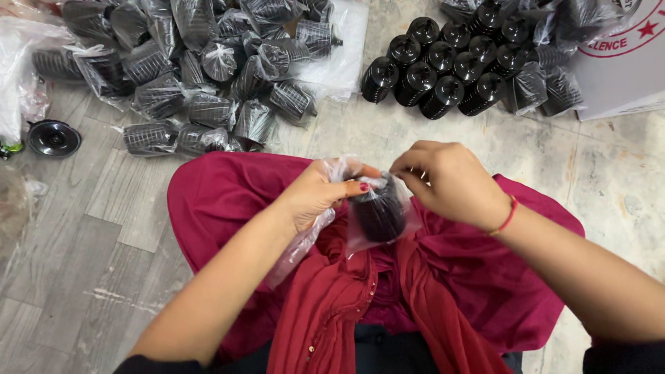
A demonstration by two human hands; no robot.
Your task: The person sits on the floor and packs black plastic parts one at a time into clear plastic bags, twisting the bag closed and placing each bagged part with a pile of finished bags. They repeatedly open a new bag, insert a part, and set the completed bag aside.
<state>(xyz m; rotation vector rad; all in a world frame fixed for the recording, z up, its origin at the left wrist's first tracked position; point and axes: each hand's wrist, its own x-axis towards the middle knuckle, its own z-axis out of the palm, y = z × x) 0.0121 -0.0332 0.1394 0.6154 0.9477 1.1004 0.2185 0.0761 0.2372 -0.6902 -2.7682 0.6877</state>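
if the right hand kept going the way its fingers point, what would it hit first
Probably the left hand: the right hand points leftward across the bagged black part, whose bag top both pinch. Depth is unclear.

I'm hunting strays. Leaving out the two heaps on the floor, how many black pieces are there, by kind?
Black ribbed cylinder, inside the clear bag pinched by the left hand and right hand: 1
Black round dish, on the floor at far left: 1
Total: 2
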